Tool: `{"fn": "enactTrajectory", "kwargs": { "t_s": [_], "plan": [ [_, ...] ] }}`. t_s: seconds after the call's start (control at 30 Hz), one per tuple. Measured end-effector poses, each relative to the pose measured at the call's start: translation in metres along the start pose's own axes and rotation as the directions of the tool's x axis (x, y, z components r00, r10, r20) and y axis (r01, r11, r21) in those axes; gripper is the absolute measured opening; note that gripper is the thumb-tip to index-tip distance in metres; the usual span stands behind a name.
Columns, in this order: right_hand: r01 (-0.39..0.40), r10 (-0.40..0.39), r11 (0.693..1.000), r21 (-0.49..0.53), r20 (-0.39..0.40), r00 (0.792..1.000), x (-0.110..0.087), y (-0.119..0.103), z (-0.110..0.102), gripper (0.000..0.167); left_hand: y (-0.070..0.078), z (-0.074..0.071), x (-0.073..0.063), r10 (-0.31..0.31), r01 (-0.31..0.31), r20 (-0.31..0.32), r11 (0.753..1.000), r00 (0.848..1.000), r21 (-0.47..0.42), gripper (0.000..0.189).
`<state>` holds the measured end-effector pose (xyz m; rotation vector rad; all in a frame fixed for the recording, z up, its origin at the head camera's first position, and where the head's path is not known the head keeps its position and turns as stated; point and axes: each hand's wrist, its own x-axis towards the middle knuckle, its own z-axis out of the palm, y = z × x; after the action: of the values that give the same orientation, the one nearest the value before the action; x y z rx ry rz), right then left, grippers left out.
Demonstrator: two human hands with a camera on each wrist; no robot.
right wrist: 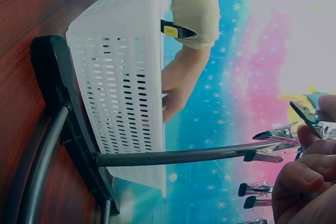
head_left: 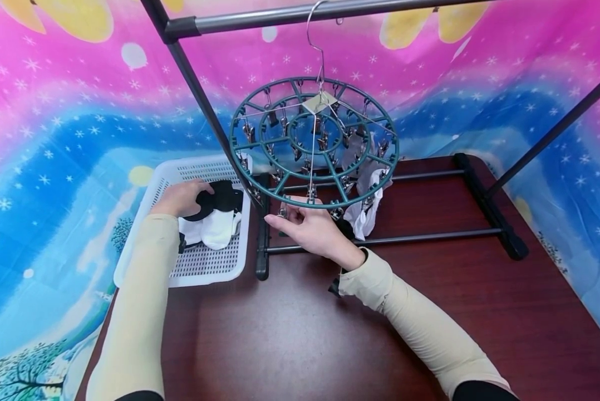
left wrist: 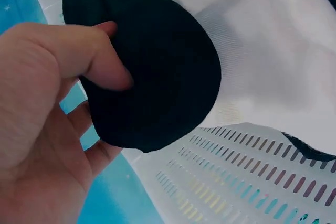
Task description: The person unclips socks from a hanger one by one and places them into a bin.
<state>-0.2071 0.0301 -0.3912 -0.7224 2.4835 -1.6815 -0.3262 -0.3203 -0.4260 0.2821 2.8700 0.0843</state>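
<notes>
Reaches down frame-left, pinching black cloth [left wrist: 168,66] with left grip [head_left: 181,199]; at centre, clip [right wrist: 302,114] with right grip [head_left: 316,231]. Can't read yellow label [right wrist: 170,31].

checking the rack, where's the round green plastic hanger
In the head view, the round green plastic hanger hangs upper centre from the grey metal rail, right of the white slotted plastic basket.

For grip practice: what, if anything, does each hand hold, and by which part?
Left hand: black cloth, by its edge. Right hand: a hanger clip, by its upper end.
</notes>
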Motion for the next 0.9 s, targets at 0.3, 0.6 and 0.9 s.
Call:
{"fn": "enactTrajectory", "kwargs": {
  "t_s": [0.3, 0.6, 0.9],
  "plan": [
    [-0.002, 0.002, 1.000, 0.004, 0.008, 1.000, 0.0000, -0.0015, -0.0004, 0.036, 0.0007, -0.0016, -0.0011, 0.033, -0.032, -0.009, 0.998, 0.999, 0.051, 0.048],
    [-0.010, 0.010, 1.000, -0.003, 0.013, 1.000, -0.0008, -0.0018, -0.0005, 0.035, -0.0037, 0.0063, 0.0040, 0.032, -0.019, -0.082, 0.988, 0.996, 0.154, 0.051],
    [-0.026, 0.026, 1.000, -0.012, 0.012, 1.000, -0.0009, -0.0022, -0.0002, 0.036, -0.0024, 0.0071, 0.0058, -0.047, 0.047, -0.002, 0.998, 0.999, 0.036, 0.053]
  ]
}}
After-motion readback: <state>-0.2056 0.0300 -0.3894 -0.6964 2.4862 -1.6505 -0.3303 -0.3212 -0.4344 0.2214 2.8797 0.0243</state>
